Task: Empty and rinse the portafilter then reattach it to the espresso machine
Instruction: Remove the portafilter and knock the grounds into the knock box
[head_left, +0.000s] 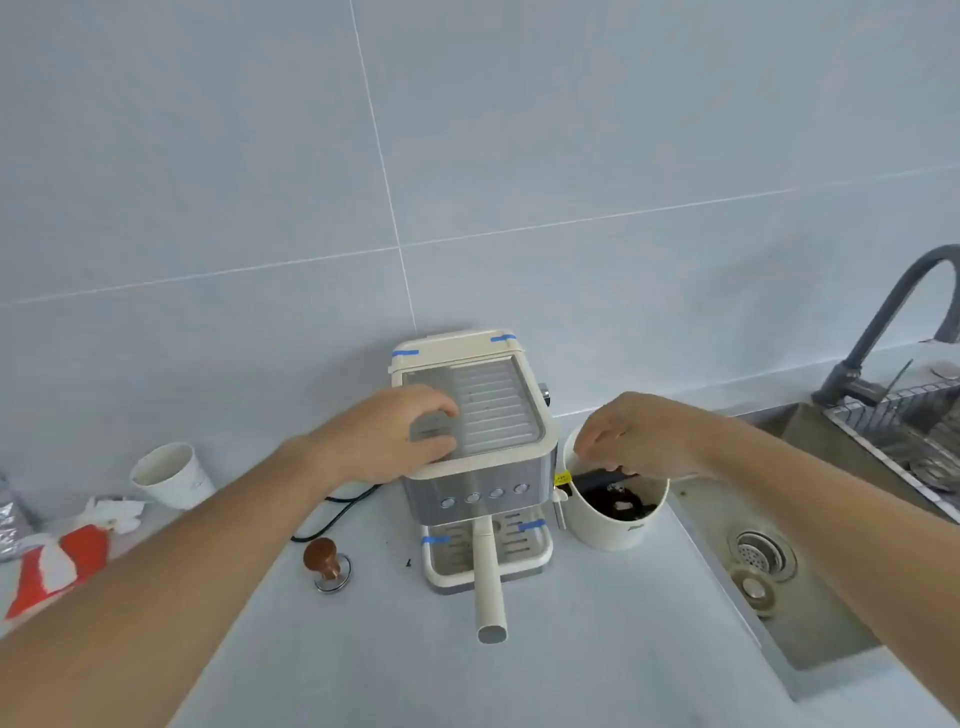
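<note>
While the left hand (410, 436) lies flat, fingers spread, on top of the espresso machine (483, 441) and grips nothing, the right hand (636, 436) hangs over the white knock-box container (613, 519) just right of the machine. Its fingers are curled near a black bar across the container's mouth; whether they clamp on anything cannot be told. The portafilter (488, 577) sits locked under the machine's front, its cream handle running straight out toward the person over the drip tray (485, 551). The handle end lies below and between both hands, somewhat nearer the right hand. Judged from this layout, the right hand must travel down and left to take the handle, while the left braces the machine. The sink (769, 566) lies further right on the counter (571, 665).
</note>
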